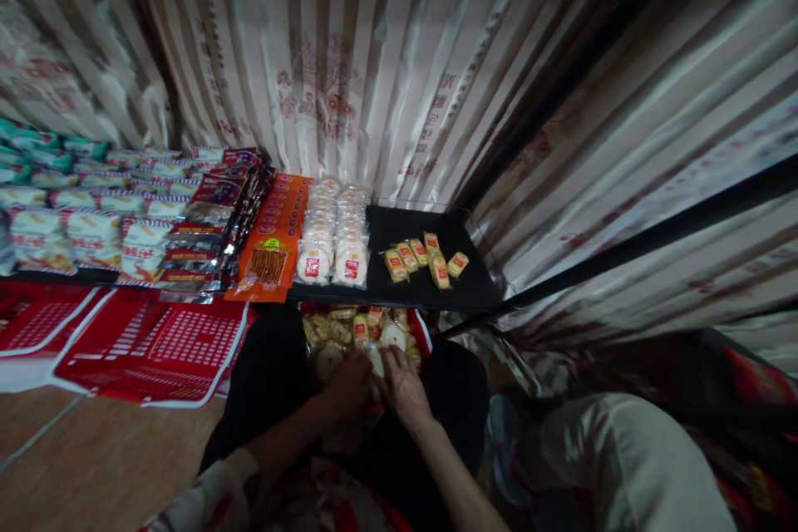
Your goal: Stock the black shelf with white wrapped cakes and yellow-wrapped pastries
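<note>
Left hand [350, 383] and right hand [402, 383] apparently touch snacks [360, 332] in a red basket [425, 334].

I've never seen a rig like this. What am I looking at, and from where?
There is no machine: one head-worn camera looks forward and down at the wearer's bare hands. The left hand and right hand are close together among wrapped packets in a red basket; the dim picture doesn't show clearly what either grips. On the black shelf, left to right, sit teal packets, white packets, dark red packets, an orange pouch, clear-wrapped round white snacks and small yellow packets.
</note>
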A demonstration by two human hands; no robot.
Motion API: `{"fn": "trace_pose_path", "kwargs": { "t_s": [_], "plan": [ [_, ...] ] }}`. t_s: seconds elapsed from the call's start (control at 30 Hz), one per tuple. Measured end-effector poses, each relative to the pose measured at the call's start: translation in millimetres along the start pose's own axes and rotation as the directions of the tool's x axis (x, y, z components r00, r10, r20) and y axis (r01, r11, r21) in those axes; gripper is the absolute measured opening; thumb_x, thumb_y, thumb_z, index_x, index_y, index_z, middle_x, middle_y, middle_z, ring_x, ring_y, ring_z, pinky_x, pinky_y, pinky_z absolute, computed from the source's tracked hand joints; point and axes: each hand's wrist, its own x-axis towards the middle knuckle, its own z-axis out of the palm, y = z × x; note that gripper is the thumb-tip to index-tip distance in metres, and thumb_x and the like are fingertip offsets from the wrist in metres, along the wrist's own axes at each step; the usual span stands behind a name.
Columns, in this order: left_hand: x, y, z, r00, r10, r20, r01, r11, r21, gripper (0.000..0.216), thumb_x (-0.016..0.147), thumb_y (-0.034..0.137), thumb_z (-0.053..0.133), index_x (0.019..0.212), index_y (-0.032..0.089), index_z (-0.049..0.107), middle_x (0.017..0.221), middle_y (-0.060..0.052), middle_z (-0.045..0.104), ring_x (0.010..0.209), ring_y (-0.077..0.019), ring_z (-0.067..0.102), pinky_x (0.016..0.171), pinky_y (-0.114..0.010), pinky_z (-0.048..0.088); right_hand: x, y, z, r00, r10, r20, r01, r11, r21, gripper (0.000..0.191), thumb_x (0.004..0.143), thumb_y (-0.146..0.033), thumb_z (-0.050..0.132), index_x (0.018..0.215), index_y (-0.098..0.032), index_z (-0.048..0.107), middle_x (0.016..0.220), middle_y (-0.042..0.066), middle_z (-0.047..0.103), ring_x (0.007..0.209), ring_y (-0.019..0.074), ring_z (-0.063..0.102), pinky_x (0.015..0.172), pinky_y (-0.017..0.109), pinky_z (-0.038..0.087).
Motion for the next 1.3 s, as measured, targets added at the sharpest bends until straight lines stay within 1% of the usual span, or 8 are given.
{"fn": "trace_pose_path", "kwargs": {
  "t_s": [0.2,0.37,0.5,0.63,0.8,0.97,1.17,1.3],
  "plan": [
    [3,9,-22,0.973,-0.178,0.149,0.199,0.970,-0.137,0.025,0.078,0.007,0.038,0.074,0.018,0.060,0.084,-0.007,0.064,0.081,-0.0174,0.062,0.072,-0.026,0.047,-8,-13,-10,0.994,-0.097,-0.053,0.098,0.995,0.013,0.027,0.086,-0.014,0.045,0.102,-0.018,0.065,0.111,0.009,0.066,0.109,0.0213,0.057,0.095,0.031,0.044],
    [7,9,-35,0.973,-0.229,0.025,0.227,0.937,-0.265,0.029,0.080,0.013,0.035,0.090,0.016,0.061,0.097,-0.008,0.064,0.095,-0.0196,0.059,0.086,-0.033,0.047,-3,-21,-34,0.986,-0.134,-0.100,0.141,0.987,0.073,0.029,0.089,-0.019,0.040,0.100,-0.020,0.067,0.104,0.007,0.069,0.098,0.0194,0.063,0.088,0.030,0.048],
    [14,5,-48,0.944,-0.321,-0.075,0.271,0.885,-0.379,0.031,0.084,0.025,0.036,0.104,0.016,0.058,0.104,-0.009,0.062,0.095,-0.0182,0.059,0.088,-0.035,0.047,12,-26,-55,0.986,0.026,-0.164,0.018,0.966,0.258,0.033,0.090,-0.032,0.038,0.098,-0.020,0.067,0.099,0.008,0.070,0.091,0.0212,0.066,0.082,0.031,0.050],
    [21,1,-55,0.880,-0.475,0.016,0.386,0.694,-0.608,0.044,0.079,0.033,0.049,0.119,0.015,0.048,0.100,-0.007,0.064,0.065,-0.0124,0.060,0.068,-0.030,0.051,32,-30,-63,0.975,0.153,-0.163,-0.038,0.831,0.555,0.036,0.086,-0.044,0.041,0.091,-0.022,0.068,0.088,0.005,0.071,0.082,0.0203,0.066,0.074,0.030,0.051],
    [28,-3,-63,0.801,-0.586,0.122,0.432,0.426,-0.795,0.030,0.072,0.030,0.055,0.097,0.014,0.059,0.069,0.000,0.062,0.057,-0.0104,0.057,0.052,-0.020,0.046,50,-44,-61,0.980,0.198,-0.024,-0.088,0.538,0.838,0.042,0.076,-0.057,0.049,0.083,-0.020,0.067,0.076,0.004,0.069,0.071,0.0193,0.063,0.063,0.029,0.051],
    [27,-15,-80,0.789,-0.615,0.002,0.413,0.526,-0.743,0.025,0.072,0.030,0.054,0.090,0.015,0.061,0.066,0.001,0.063,0.055,-0.0103,0.055,0.050,-0.019,0.044,57,-57,-56,0.990,0.136,0.044,-0.087,0.326,0.941,0.044,0.062,-0.054,0.068,0.091,-0.020,0.064,0.078,0.004,0.068,0.067,0.0185,0.062,0.065,0.031,0.052],
    [27,-29,-95,0.792,-0.595,-0.138,0.442,0.714,-0.543,0.029,0.079,0.031,0.048,0.101,0.017,0.060,0.080,-0.001,0.066,0.058,-0.0099,0.056,0.060,-0.022,0.047,75,-68,-54,0.984,0.166,-0.069,-0.034,0.550,0.834,0.035,0.074,-0.053,0.055,0.073,-0.019,0.064,0.067,0.001,0.064,0.063,0.0163,0.057,0.060,0.026,0.045],
    [31,-32,-104,0.732,-0.549,-0.403,0.434,0.832,-0.345,0.042,0.080,0.031,0.050,0.120,0.017,0.050,0.105,-0.008,0.061,0.076,-0.0145,0.061,0.075,-0.030,0.050,102,-83,-53,0.987,0.113,-0.115,0.022,0.614,0.789,0.033,0.079,-0.049,0.049,0.075,-0.020,0.064,0.068,0.000,0.063,0.063,0.0154,0.055,0.060,0.025,0.044]
  ]
}}
